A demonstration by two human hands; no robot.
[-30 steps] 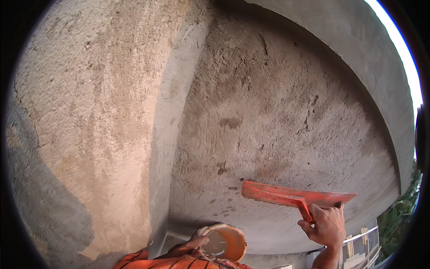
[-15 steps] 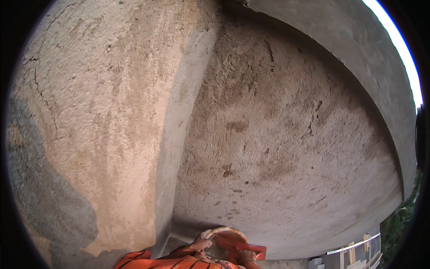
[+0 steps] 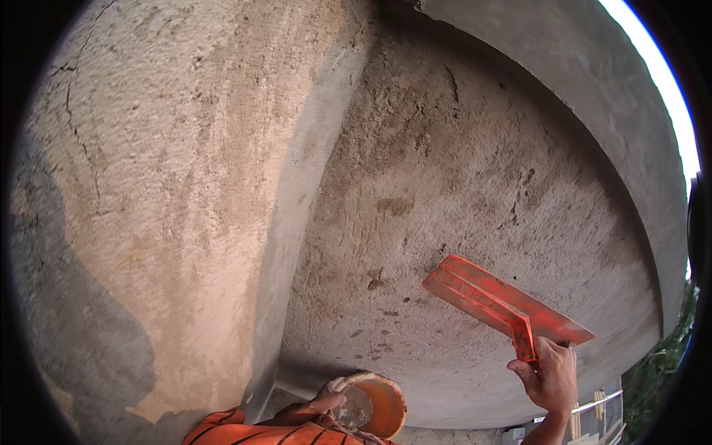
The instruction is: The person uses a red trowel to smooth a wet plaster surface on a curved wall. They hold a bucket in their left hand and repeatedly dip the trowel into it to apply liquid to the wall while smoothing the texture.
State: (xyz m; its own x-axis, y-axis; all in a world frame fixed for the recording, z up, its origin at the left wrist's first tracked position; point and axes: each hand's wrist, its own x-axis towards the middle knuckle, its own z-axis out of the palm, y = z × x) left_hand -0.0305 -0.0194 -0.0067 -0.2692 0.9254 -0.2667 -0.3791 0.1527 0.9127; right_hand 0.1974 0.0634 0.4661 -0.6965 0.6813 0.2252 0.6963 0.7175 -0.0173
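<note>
A red plastering float (image 3: 482, 297) is raised in front of the rough cement wall (image 3: 415, 222) on the right. My right hand (image 3: 552, 374) is closed round the float's handle. Its flat blade slants down to the right; I cannot tell whether it touches the wall. Low in the middle, my left hand (image 3: 330, 399) grips the rim of an orange bucket (image 3: 393, 406). The bucket is tilted, and greyish-white material shows inside it.
A smoother cement strip (image 3: 293, 185) runs down the corner to a sunlit rough wall (image 3: 200, 185) with a crack at far left. A curved grey ledge (image 3: 586, 59) overhangs at upper right. Boards and rails (image 3: 597, 411) stand at lower right.
My right hand has lifted the float out of the bucket area, up and right to the wall. My left hand still holds the bucket, whose inside is now more visible.
</note>
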